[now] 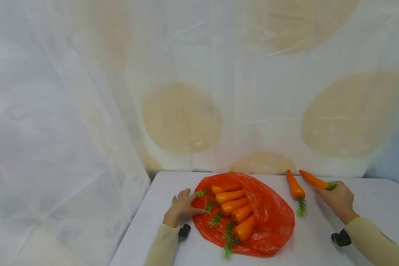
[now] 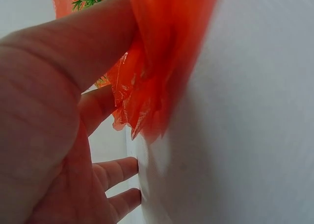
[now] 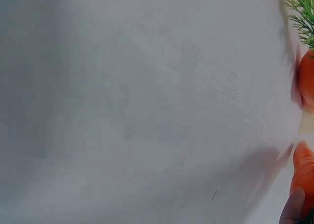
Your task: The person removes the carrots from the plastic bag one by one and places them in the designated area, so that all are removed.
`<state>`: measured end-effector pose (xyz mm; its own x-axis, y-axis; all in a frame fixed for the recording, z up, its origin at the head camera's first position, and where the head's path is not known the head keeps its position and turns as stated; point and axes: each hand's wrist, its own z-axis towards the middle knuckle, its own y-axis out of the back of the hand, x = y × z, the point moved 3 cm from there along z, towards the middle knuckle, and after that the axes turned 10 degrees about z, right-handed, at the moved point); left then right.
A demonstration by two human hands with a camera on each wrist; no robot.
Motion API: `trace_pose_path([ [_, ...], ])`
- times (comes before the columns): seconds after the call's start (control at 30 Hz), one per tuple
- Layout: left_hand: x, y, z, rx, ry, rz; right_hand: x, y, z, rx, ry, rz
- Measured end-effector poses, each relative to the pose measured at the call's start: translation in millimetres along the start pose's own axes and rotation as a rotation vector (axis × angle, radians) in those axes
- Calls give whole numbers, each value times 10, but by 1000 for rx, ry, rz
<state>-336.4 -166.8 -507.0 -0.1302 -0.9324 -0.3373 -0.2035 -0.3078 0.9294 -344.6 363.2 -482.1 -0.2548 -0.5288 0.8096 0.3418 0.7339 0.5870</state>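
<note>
A red plastic bag lies on the table with its mouth toward my left hand. My left thumb and index finger pinch the bag's edge, while the other fingers spread out beside it. Several orange carrots with green tops lie side by side in the bag's mouth. To the right, my right hand holds a carrot near its leafy end, its tip pointing to the back left. That carrot shows only partly in the right wrist view. Next to it another carrot lies on the table.
The white table ends at the back against a hanging pale sheet with tan round patches. Another pale sheet hangs along the left side. Black wrist devices sit under both forearms.
</note>
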Motion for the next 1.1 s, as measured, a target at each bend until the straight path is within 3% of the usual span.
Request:
trace_pose_path([
  [0.37,-6,9,32,0,2,19,-77,46,107,31,-81,5],
  [0.67,3,1,29,6,3,11,-109,-17,85,110,-106,-81],
  [1.1,-14,14,15,5,20,26,-24,-68,66,199,-47,-155],
])
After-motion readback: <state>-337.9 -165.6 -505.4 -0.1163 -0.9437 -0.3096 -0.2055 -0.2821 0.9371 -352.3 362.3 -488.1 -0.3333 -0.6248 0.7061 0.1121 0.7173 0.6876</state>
